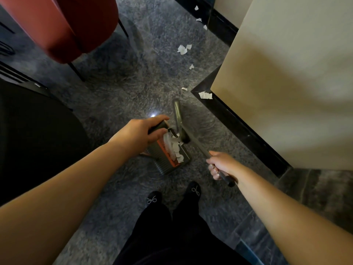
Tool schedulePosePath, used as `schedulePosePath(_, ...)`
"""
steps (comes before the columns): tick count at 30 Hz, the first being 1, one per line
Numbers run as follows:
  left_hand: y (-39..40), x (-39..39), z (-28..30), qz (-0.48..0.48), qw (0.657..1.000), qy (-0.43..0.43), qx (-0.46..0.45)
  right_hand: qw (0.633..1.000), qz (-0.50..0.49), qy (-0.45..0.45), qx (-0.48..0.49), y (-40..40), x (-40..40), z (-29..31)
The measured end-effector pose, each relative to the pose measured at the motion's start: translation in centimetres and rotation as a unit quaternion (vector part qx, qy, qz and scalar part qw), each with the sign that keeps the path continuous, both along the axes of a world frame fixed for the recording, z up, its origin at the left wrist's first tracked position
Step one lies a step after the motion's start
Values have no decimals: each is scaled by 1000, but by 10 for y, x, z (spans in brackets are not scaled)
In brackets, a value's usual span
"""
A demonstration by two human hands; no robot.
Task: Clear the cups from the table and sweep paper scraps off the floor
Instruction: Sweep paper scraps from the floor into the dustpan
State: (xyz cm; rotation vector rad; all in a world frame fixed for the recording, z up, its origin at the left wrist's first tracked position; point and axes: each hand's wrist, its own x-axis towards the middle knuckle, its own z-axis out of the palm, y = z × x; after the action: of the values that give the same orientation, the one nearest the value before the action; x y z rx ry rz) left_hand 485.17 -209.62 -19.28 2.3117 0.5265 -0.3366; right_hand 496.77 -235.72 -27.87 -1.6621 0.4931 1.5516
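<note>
Gripping a dark handle with curled fingers, the left hand [143, 131] holds a dustpan [172, 153] low over the floor [118, 88], which is grey mottled stone with a polished sheen and one bright glint of reflected light. The dustpan is a flat ribbed tray with an orange strip, and a heap of torn white paper bits [176, 150] lies inside it. The right hand [219, 165] is wrapped around a slim dark broom handle [198, 148] that slants down to a narrow broom head [177, 113] resting on the floor just beyond the pan. More paper scraps [183, 49], ragged and crumpled, trail across the floor toward a cream wall [286, 73] with a glossy black skirting [238, 123]; one larger scrap [205, 95] sits on the skirting's corner. A rust-red upholstered chair [63, 25] on thin black legs stands at upper left.
</note>
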Motion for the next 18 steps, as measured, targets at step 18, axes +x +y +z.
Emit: schedulePosePath(18,3,2,2,2,1000,6,9,996,-79,-7,47,-12,-40,34)
